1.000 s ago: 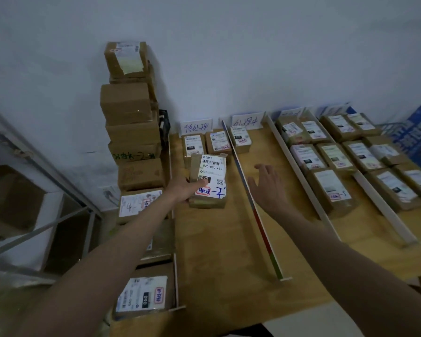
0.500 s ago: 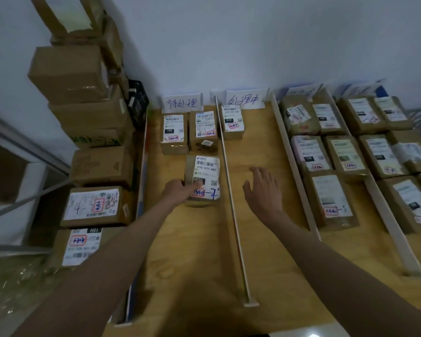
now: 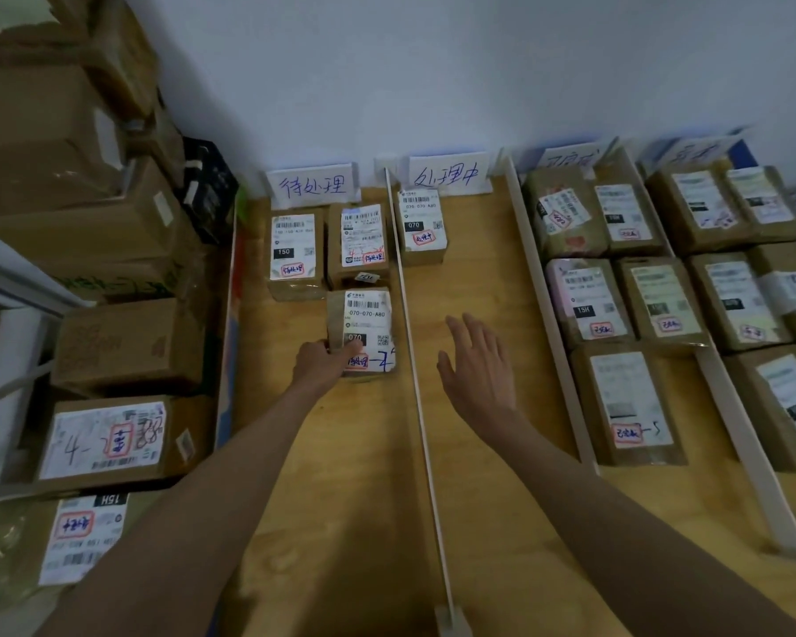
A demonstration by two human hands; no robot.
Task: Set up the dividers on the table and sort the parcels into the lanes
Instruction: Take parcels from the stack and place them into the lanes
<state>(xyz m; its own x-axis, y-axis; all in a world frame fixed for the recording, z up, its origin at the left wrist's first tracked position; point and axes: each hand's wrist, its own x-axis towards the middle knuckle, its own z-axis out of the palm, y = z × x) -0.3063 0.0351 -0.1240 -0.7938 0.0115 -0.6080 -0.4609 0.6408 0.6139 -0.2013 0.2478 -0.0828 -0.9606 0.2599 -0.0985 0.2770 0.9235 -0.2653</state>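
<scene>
Wooden surface, split by white dividers; left hand grips the parcel in the leftmost lane, long axis running away; right hand hovers released, across the divider.

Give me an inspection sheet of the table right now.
Surface: wooden table, split into lanes by white dividers.
Job's things: three parcels in the first lane, one in the second, more at right; lane labels by the wall.
Clutter: nothing seen.
Hands: left hand holds a first-lane parcel; right hand open over the second lane.
Cables: nothing seen.
Surroundings: stacked boxes at left, white wall.
</scene>
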